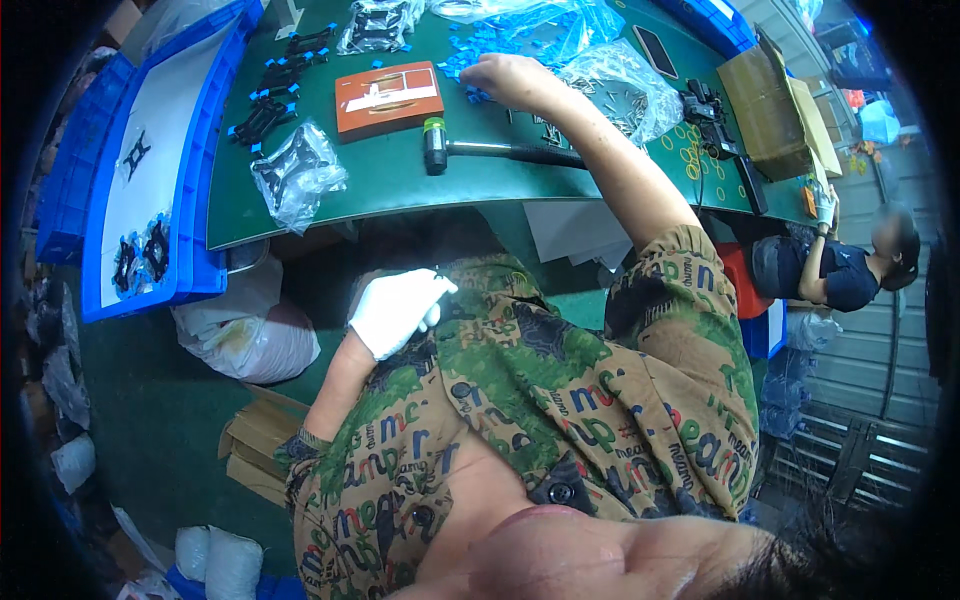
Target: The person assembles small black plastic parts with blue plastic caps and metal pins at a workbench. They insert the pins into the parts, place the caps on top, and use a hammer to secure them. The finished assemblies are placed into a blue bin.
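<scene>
My right hand [512, 80], bare, reaches out over the green table [400, 185] and rests on a scatter of small blue plastic parts [470, 50], fingers curled among them. My left hand [398, 308] wears a white glove and is held close to my chest below the table edge, fingers bunched; whether it pinches something small is unclear. A black rubber mallet [480, 150] lies on the table just below my right forearm. An orange flat box [388, 97] sits to the left of my right hand.
Black plastic brackets [280, 85] and clear bags of parts [297, 172] lie at left. Blue bins [150, 170] flank the table's left. A cardboard box [780, 105] stands at right, beside another seated person [840, 265]. White sacks [245, 335] sit on the floor.
</scene>
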Action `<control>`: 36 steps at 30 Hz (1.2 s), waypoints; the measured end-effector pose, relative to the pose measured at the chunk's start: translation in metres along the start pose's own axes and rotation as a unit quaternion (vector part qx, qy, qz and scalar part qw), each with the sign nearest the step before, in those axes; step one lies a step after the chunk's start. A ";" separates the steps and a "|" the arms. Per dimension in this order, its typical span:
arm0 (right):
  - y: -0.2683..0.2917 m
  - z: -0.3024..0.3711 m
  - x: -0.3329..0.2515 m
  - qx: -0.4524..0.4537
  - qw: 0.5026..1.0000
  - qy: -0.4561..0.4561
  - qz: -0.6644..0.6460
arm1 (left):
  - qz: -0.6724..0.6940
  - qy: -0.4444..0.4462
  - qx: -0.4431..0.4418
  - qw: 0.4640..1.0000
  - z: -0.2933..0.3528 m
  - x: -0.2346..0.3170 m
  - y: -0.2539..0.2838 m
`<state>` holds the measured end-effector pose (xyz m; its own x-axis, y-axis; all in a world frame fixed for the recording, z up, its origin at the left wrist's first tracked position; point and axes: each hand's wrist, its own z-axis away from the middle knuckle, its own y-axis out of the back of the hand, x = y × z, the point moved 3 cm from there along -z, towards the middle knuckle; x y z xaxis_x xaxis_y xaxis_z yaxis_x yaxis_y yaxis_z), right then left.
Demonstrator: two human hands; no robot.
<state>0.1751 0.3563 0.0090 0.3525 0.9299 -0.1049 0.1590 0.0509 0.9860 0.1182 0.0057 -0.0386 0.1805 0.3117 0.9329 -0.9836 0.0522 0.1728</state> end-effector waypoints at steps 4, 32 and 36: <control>0.003 0.002 -0.002 0.005 1.000 -0.010 0.026 | 0.020 -0.001 0.006 1.000 0.001 -0.001 0.000; -0.012 0.002 -0.011 -0.027 0.990 0.034 0.137 | -0.084 -0.095 -0.003 0.992 0.002 -0.005 -0.003; 0.043 0.056 -0.070 0.023 0.996 0.058 -0.064 | -0.079 -0.136 0.017 0.987 0.002 -0.005 -0.005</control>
<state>0.2088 0.2734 0.0511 0.2184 0.9529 -0.2103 0.2376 0.1571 0.9586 0.1223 0.0020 -0.0439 0.3314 0.0352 0.9428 -0.9430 0.0463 0.3297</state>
